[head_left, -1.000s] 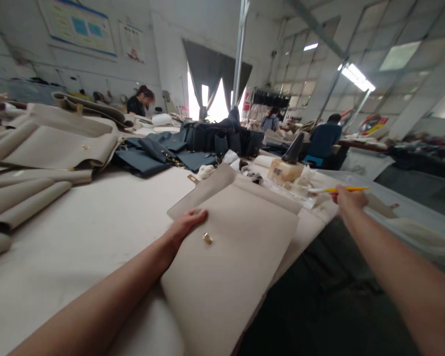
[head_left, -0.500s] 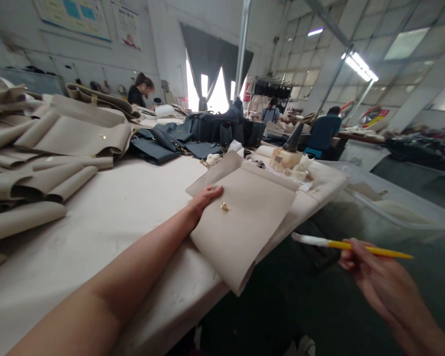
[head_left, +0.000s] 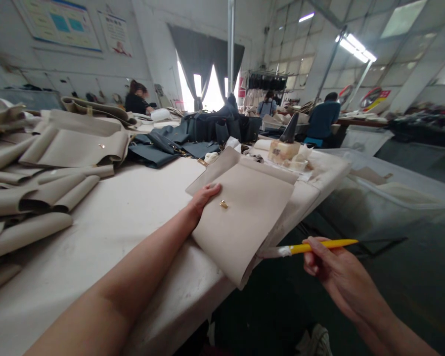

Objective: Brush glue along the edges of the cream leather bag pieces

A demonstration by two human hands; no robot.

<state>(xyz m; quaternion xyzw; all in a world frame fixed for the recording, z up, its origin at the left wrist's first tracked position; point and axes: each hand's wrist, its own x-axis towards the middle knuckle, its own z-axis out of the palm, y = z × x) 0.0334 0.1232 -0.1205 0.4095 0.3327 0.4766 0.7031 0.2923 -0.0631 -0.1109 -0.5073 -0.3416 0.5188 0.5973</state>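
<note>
Nearest to us, the right hand (head_left: 330, 262) grasps the yellow handle of a brush (head_left: 300, 248); its white-coated end reaches the lower right edge of a beige panel (head_left: 244, 212), though we cannot tell whether the bristles touch. The left hand (head_left: 204, 198) grips the panel's left edge, thumb on top, other fingers hidden. We find the panel on the bench (head_left: 126, 212), its lower corner overhanging the side, a gold clasp (head_left: 223, 203) near the thumb. At left we note heaped beige pieces (head_left: 74, 146); at right, beside the bench, a clear bin (head_left: 396, 200). Beyond the panel stands a tub (head_left: 283, 151) with a dark cone (head_left: 289, 128). Farther back we see dark blue bags (head_left: 203, 131), three co-workers (head_left: 323, 121) and a grey curtain (head_left: 203, 49).
</note>
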